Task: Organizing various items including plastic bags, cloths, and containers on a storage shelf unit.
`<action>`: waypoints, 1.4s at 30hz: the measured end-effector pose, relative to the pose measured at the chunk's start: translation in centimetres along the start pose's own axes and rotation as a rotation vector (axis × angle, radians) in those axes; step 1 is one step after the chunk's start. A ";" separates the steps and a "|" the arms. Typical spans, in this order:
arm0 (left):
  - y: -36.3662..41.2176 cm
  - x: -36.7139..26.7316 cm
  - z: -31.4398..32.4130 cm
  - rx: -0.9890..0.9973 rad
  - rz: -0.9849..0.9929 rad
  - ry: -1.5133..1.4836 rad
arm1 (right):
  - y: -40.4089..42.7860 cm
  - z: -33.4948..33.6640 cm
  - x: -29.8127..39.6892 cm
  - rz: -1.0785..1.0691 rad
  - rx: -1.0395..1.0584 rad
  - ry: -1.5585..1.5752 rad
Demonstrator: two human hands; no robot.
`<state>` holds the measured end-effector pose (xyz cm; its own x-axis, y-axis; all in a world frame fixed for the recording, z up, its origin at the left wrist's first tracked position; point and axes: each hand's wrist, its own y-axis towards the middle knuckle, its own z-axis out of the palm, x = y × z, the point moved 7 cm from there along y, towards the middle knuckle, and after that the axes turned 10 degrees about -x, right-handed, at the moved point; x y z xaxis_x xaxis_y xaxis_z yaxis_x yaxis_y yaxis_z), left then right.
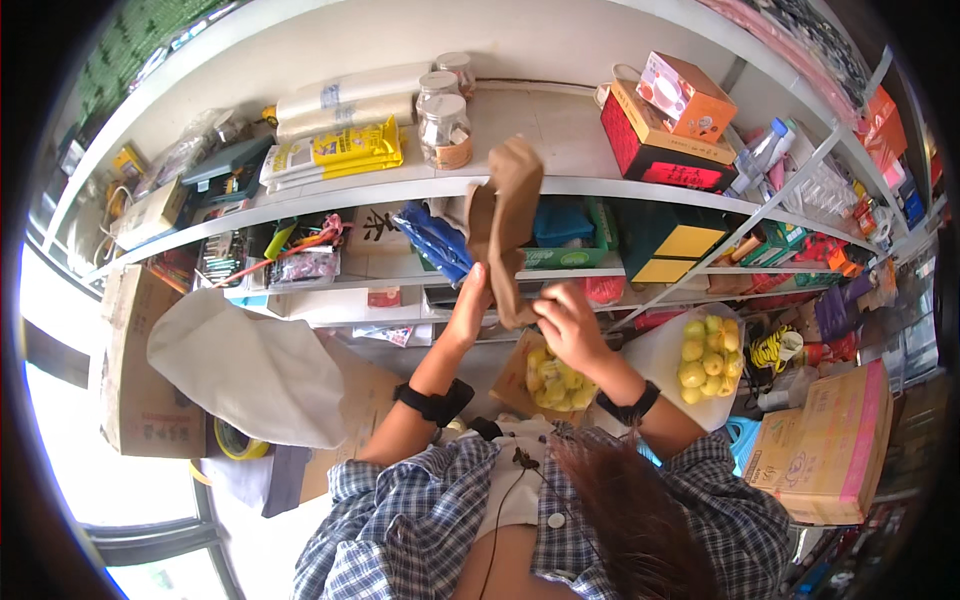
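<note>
A brown bag, seemingly of paper or cloth, is held up in front of the shelves between my two hands. My left hand grips its lower left side with the thumb up. At its lower right corner, the fingers of my right hand pinch the edge. Behind the bag, a blue plastic packet and a green box with blue cloth stand on the middle shelf. Glass jars and yellow packets are on the shelf above.
A white cloth drapes by a cardboard box at the left. Bags of yellow fruit lie low at the centre and right. Another cardboard box stands at lower right. Stacked gift boxes sit on the upper shelf, above its metal edge.
</note>
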<state>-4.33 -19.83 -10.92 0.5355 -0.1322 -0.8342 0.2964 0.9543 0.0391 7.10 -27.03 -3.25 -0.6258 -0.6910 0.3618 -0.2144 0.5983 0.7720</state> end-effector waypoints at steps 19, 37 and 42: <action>-3.4 3.2 -2.5 -0.154 -0.103 0.380 | -5.8 4.6 -7.3 1.024 -0.043 0.923; -4.5 2.6 -2.1 -0.017 -0.362 0.118 | -4.9 1.2 -10.1 0.804 -0.258 0.233; -4.1 3.0 -3.5 -0.207 -0.314 0.166 | -4.5 0.9 -9.8 0.751 -0.324 0.322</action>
<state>-6.72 -23.18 -15.48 0.3048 -0.3964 -0.8660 0.2503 0.9106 -0.3288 13.51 -22.56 -10.77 -0.2634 -0.2708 0.9259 0.4229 0.8302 0.3631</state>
